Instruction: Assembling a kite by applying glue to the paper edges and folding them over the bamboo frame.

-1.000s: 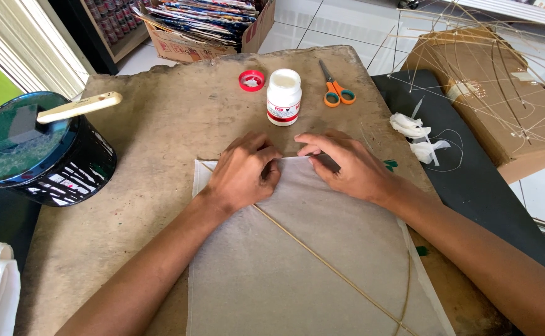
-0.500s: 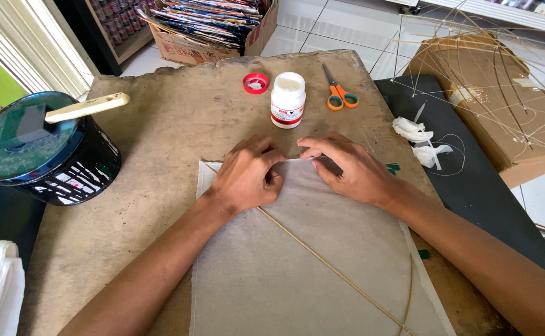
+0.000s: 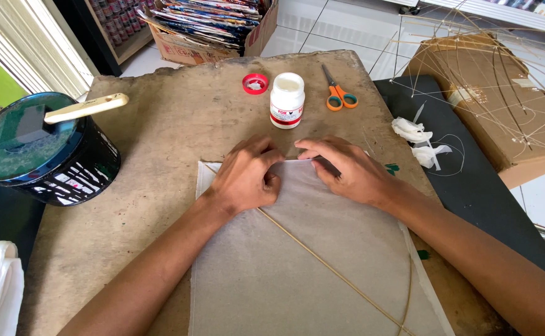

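Left hand and right hand press flat on one paper sheet, grasping nothing.

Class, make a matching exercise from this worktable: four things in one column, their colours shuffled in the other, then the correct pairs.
Things:
1. scissors
2. loose cap
3. glue bottle
4. bucket

Colours:
A. white with a red label
B. black with a dark green lid
C. orange handles
D. red

Pairs: 1-C, 2-D, 3-A, 4-B
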